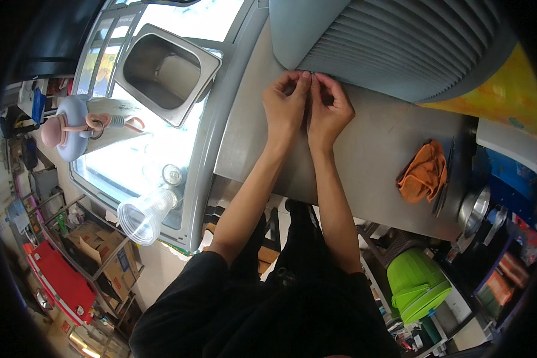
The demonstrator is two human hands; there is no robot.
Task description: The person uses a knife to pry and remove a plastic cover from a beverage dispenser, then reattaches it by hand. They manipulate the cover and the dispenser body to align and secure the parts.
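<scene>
My left hand (285,102) and my right hand (329,114) are together over the steel counter (370,161), at the near lower edge of a grey machine with ribbed vents (400,48). Thumb and fingers are pinched on both hands, and the fingertips of the two nearly meet. Whatever sits between them, if anything, is too small to make out. Both bare forearms reach forward from black sleeves.
Left of the counter, a glass-topped case (206,152) carries a steel pan (161,70), stacked clear plastic cups (142,218) and a pink-and-lilac lidded bottle (71,128). An orange cloth (425,173) lies on the right. Beyond are a steel bowl (475,209) and a green bucket (416,280).
</scene>
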